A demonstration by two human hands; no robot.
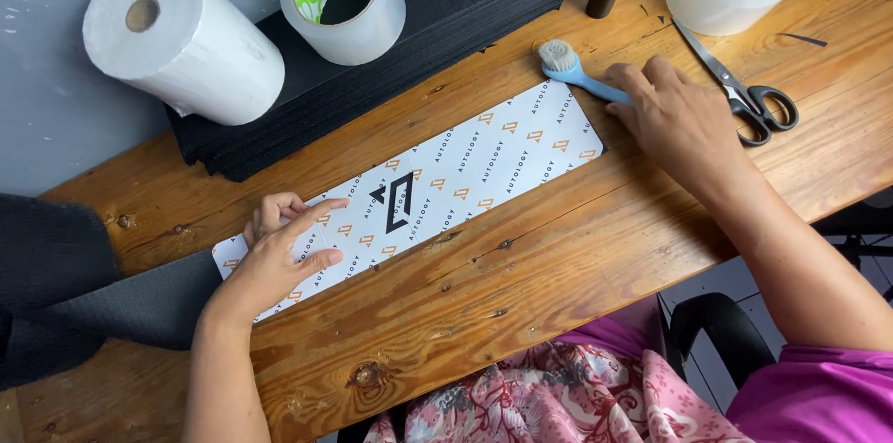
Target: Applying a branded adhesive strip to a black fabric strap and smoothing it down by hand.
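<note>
Your left hand (279, 252) lies flat, pinning the printed strip (437, 182) diagonally across the wooden surface (558, 257), while your right hand (674, 117) grips the blue brush (577, 71) at its far end.

A packing workshop: rough wooden bench (577, 248), tape rolls (344, 1), scissors (744, 94), stacked black sheets (446, 24).

Long white printed label strip (446, 173), orange+black marks, lying diagonal on wood bench.

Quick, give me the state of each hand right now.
Left hand: open, fingers pressing flat on the long printed sheet.
Right hand: closed around the blue brush handle.
</note>
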